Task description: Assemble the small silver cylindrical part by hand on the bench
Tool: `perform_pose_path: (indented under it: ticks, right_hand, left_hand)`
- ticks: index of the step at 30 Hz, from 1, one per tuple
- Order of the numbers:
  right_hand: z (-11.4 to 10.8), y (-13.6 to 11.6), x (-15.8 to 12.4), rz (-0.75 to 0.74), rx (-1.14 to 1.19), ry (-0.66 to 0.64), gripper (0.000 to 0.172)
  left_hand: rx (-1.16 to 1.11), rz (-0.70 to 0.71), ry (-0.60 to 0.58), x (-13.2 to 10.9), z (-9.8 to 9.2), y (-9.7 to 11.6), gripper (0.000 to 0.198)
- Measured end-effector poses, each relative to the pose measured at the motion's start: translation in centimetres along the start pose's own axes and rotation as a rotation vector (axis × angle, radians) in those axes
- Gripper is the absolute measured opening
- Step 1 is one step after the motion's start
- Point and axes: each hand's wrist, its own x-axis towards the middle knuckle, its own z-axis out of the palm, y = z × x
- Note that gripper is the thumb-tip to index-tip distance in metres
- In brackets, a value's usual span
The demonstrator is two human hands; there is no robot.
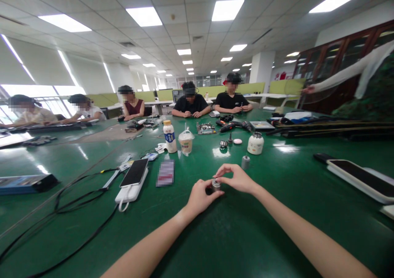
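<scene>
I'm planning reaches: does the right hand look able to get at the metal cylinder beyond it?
Likely yes: nothing visible blocks the right hand from that cylinder, though the hand is at another metal part.

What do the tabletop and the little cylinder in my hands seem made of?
Tabletop: glossy green, perhaps a plastic sheet or paint, going by its bright reflections. Cylinder: likely metal with a satin finish, judging by its silvery-grey sheen.

Worn on the head near the green table [240, 237], the camera faces forward and slightly down.
</scene>
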Motion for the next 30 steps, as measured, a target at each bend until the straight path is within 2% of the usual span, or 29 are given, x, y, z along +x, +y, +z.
perform_pose_path:
  ticks: [15,22,25,27,30]
  right_hand:
    - [0.30,-0.33,-0.11,0.006,-0.060,-0.004,0.014]
    - [-0.28,0.19,0.17,0.057,-0.097,0.118,0.021]
    - [-0.28,-0.06,-0.07,0.039,-0.045,0.032,0.029]
    - [-0.01,-0.29,-0.22,0.030,-0.021,-0.011,0.025]
    - [0.29,-0.45,-0.14,0.022,-0.017,0.020,0.021]
  left_hand:
    - [-0.015,-0.003,0.006,0.05,0.09,0.05,0.026]
    - [-0.001,-0.024,0.005,0.06,0.02,0.12,0.031]
    - [-0.009,-0.014,-0.002,0.06,0.05,0.04,0.029]
    - [-0.011,-0.007,-0.003,0.05,0.08,-0.02,0.028]
    - [-0.015,-0.004,0.002,0.05,0.08,-0.02,0.028]
